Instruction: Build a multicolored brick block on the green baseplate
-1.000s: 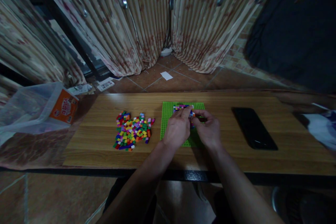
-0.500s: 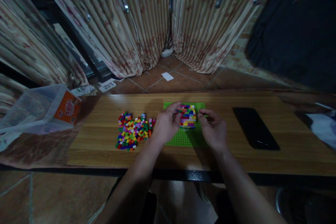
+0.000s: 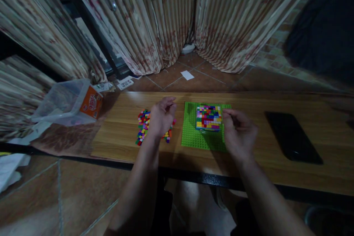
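A green baseplate (image 3: pixel 193 136) lies on the wooden table, with a block of many-coloured small bricks (image 3: pixel 209 117) built on its far part. A pile of loose coloured bricks (image 3: pixel 143 129) lies to its left. My left hand (image 3: pixel 161 118) hovers over that pile, fingers curled loosely with nothing visible in them. My right hand (image 3: pixel 238 132) rests at the baseplate's right edge, beside the built block, fingers bent and apart from it.
A black phone (image 3: pixel 293 137) lies flat on the table at the right. A clear plastic tub with an orange label (image 3: pixel 69 102) stands at the left end. Striped curtains (image 3: pixel 171 22) hang behind. The table's dark front edge (image 3: pixel 193 177) runs above my knees.
Both hands have come off the built block. My left hand moved left over the loose pile and my right hand drew back to the right. The camera turned left.
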### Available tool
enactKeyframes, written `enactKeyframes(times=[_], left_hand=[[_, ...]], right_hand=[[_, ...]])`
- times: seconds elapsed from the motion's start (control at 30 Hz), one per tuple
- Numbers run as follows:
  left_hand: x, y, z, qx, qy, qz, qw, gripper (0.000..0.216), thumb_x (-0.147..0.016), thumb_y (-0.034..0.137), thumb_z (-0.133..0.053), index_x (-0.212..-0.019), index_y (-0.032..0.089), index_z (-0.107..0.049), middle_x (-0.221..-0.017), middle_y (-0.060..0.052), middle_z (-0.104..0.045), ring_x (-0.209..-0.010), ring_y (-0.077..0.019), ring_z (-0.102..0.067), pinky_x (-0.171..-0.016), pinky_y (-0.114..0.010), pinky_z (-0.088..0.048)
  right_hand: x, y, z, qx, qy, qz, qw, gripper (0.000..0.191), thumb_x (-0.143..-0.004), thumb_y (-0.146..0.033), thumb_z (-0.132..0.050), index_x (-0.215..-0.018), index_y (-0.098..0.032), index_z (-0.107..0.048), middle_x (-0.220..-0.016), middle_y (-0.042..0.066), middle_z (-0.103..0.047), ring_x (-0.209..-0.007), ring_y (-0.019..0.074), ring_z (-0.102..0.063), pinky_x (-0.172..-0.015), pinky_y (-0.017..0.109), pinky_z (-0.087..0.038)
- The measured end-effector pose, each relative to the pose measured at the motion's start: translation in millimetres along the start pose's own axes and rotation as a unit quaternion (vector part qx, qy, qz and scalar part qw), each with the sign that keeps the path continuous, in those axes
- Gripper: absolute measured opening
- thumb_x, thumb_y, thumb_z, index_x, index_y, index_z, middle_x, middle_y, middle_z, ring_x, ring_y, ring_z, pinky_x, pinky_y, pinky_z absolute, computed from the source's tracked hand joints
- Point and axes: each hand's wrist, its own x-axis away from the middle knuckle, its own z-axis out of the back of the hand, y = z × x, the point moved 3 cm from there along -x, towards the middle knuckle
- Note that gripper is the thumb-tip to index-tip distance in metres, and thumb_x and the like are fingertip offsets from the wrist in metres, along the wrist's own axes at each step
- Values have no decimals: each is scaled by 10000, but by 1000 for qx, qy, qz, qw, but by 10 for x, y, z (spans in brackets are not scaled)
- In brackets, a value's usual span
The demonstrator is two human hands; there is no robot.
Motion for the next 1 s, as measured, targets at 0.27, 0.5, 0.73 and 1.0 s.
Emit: enactKeyframes(times=[0.27, 0.5, 0.73, 1.0], left_hand=[[-30, -26, 240, 44, 61, 7, 997, 248, -783, 200, -633, -1015, 125, -676, -804, -39, -738, -672, -132, -678, -623, -226, -517], [-18, -82, 373, 28, 71, 26, 997, 251, -776, 176, -638, -1018, 132, -689, -806, -47, -745, -713, -153, -697, -664, -249, -549], [20, -159, 368, -7, 16, 48, 999, 213, -790, 175, -623, -980, 127, -708, -969, -103, -756, -913, -201, -711, -863, -334, -564], [47, -113, 365, -60, -34, 46, 997, 225, -808, 151, -587, -1000, 125, -702, -1023, -116, -757, -942, -207, -711, -886, -341, -556]], right_hand=[[664, -370, -517, 58, -297, 204, 931, 171, -940, -227, -511, -965, -226, -680, -914, 46, -686, -855, 188, -642, -794, 324, -508], [844, -276, -807, 143, -353, 175, 908, 187, -916, -187, -527, -1042, -195, -665, -997, 80, -686, -931, 229, -634, -840, 362, -513], [802, -305, -961, 184, -386, 187, 884, 272, -921, -181, -511, -1147, -196, -661, -1119, 94, -656, -1043, 240, -614, -898, 356, -506], [765, -307, -988, 202, -378, 212, 878, 156, -923, -203, -543, -987, -203, -686, -1043, 78, -662, -935, 216, -633, -818, 320, -515]])
